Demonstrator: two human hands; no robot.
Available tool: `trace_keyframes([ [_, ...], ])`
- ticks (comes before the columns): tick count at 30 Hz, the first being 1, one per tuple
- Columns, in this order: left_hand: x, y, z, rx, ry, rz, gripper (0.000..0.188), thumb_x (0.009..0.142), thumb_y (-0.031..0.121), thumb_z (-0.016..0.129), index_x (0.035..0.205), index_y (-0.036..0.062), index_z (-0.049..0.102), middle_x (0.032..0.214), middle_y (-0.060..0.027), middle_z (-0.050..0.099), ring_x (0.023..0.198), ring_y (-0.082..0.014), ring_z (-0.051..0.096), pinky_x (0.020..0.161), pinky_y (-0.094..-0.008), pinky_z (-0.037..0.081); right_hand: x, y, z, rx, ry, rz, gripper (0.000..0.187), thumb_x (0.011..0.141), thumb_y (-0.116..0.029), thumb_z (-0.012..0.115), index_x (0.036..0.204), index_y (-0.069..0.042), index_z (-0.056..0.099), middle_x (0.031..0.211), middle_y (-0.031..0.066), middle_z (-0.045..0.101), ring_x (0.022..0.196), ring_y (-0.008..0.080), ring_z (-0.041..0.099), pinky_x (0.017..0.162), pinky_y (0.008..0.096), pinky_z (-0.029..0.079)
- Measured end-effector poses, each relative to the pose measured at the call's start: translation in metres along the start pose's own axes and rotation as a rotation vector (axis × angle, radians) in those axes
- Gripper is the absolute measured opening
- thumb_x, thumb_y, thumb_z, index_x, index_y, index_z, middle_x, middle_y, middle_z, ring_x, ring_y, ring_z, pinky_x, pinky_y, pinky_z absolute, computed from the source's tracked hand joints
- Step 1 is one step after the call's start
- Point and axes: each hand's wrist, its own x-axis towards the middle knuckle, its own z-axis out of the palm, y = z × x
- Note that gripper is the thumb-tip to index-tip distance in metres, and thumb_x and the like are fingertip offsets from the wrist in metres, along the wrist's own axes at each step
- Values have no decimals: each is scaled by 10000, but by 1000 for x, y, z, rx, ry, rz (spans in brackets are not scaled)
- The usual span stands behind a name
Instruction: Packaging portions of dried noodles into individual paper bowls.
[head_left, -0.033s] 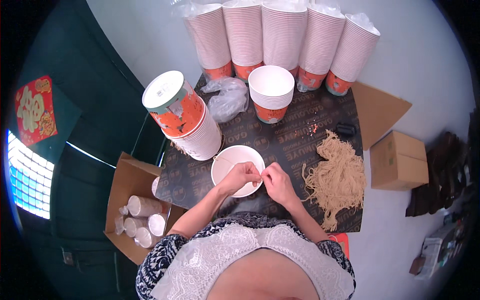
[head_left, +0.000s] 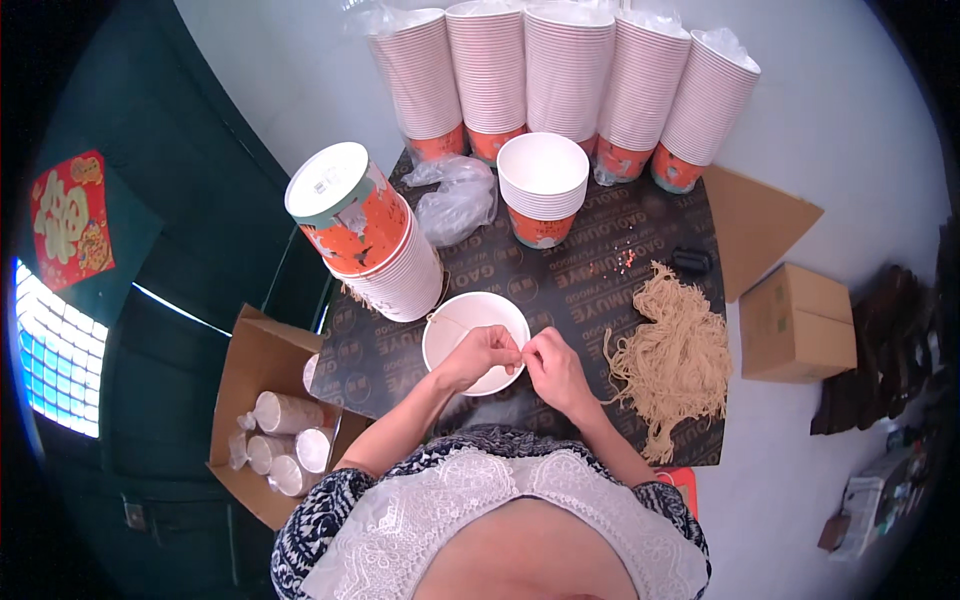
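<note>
A white paper bucket (head_left: 447, 345) stands upright, mouth up, close in front of me on the dark table. My left hand (head_left: 482, 355) is over its opening, thumb and fingertips pinched together. My right hand (head_left: 556, 368) pinches at the bucket's right rim, its fingertips almost meeting the left ones. A thin tan string (head_left: 445, 320) runs from the left part of the rim across the opening toward my fingers, which hide its end. Right of my hands lies a loose heap of tan strings (head_left: 680, 350).
Behind the bucket stand a short nested stack of buckets (head_left: 542, 190) and a crumpled plastic bag (head_left: 455, 205). An upside-down bucket stack (head_left: 375, 235) rises at left. Tall wrapped stacks (head_left: 570, 75) line the back. Open carton (head_left: 232, 400) is left of the table; small black object (head_left: 690, 260) lies right.
</note>
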Motion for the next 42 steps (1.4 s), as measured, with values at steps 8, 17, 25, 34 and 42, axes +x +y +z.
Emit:
trace_keyframes([
  [8, 2, -3, -8, -191, -30, -99, 75, 785, -36, 652, 777, -6, 584, 742, -79, 631, 683, -137, 594, 656, -248, 480, -7, -7, 2, -50, -1, -95, 85, 795, -36, 622, 800, -44, 538, 817, 120, 531, 759, 334, 582, 651, 426, 468],
  [17, -6, -4, 0, -3, -5, 12, 118, 764, -59, 671, 786, 18, 584, 772, -49, 624, 717, -114, 576, 663, -245, 473, 0, -3, -8, -74, -60, -110, 120, 798, -37, 622, 913, -13, 597, 990, 142, 526, 896, 321, 569, 782, 382, 470],
  [25, -19, 0, 21, 673, 188, 320, 96, 810, 25, 627, 788, 13, 534, 728, -127, 584, 686, -248, 586, 630, -341, 472, 0, 2, -5, -82, -52, -121, 79, 810, -36, 600, 879, 2, 596, 895, 139, 553, 868, 323, 572, 758, 387, 471],
  [34, -22, -1, 36, 879, 300, 482, 80, 807, 9, 575, 844, -18, 510, 812, -224, 582, 774, -394, 601, 670, -464, 483, -1, 1, 0, -85, -16, -113, 77, 838, -68, 569, 867, 0, 592, 879, 144, 550, 852, 333, 563, 743, 409, 466],
  [42, -25, -2, 37, 1065, 367, 488, 116, 833, 79, 587, 853, -12, 518, 747, -189, 611, 662, -352, 623, 585, -435, 500, 0, 0, 1, -70, -22, -95, 117, 859, -69, 547, 923, 0, 615, 907, 149, 570, 865, 334, 576, 760, 408, 472],
])
